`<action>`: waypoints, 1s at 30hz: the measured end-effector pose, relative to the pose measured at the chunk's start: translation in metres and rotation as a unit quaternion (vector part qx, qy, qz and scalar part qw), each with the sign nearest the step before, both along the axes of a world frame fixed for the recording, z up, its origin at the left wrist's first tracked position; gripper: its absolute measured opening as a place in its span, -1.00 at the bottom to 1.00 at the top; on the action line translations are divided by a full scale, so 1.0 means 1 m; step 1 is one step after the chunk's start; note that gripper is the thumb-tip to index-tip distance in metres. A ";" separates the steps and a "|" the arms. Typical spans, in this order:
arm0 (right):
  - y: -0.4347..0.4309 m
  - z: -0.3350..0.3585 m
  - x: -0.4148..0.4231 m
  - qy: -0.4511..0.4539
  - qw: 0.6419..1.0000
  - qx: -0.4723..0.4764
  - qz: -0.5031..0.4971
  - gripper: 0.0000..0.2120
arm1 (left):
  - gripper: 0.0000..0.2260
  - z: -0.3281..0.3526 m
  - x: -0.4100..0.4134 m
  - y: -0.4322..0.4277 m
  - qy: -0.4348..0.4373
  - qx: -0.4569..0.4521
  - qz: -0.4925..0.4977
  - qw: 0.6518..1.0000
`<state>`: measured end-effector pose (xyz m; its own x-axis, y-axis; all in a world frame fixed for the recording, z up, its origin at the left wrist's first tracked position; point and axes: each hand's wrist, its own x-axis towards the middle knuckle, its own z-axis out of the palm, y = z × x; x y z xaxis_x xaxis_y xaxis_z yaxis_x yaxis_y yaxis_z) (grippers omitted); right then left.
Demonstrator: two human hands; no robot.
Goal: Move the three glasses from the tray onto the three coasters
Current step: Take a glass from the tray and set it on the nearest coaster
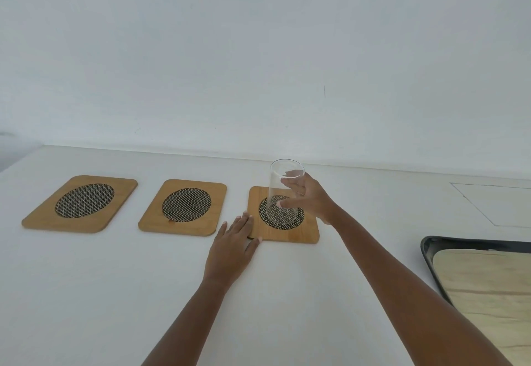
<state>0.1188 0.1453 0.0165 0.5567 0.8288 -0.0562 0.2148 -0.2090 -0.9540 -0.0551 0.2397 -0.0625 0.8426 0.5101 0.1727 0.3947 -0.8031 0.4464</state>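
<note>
Three wooden coasters with dark mesh ovals lie in a row on the white table: left coaster [43,219], middle coaster [152,222], right coaster [310,230]. A tall clear glass [283,190] stands upright on the mesh of the right coaster. My right hand [311,200] wraps its fingers around the glass from the right. My left hand [234,246] lies flat on the table, fingers spread, its fingertips touching the right coaster's near left corner. Only a corner of the dark-rimmed tray [428,253] shows at the right edge, and no glasses are visible on it.
A white wall rises right behind the table. A faint rectangular outline [488,202] marks the table top at the far right. The table's left edge falls away at the far left.
</note>
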 end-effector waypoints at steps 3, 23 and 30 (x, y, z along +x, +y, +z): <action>0.001 -0.001 0.003 0.006 1.000 0.004 0.008 -0.44 | -0.53 0.000 0.000 0.000 -0.011 -0.005 0.002 1.000; 0.005 0.005 0.018 0.028 0.996 -0.042 0.074 -0.34 | -0.54 -0.001 -0.001 -0.001 -0.023 -0.006 0.005 1.000; -0.019 0.003 0.007 -0.006 0.997 -0.063 0.054 -0.18 | -0.53 0.002 -0.002 -0.004 -0.031 -0.003 0.008 0.999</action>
<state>0.1260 0.1266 0.0197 0.4657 0.8708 -0.1574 0.2541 -0.3019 -0.9188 -0.0573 0.2355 -0.0602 0.8218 0.5252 0.2211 0.3796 -0.7939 0.4750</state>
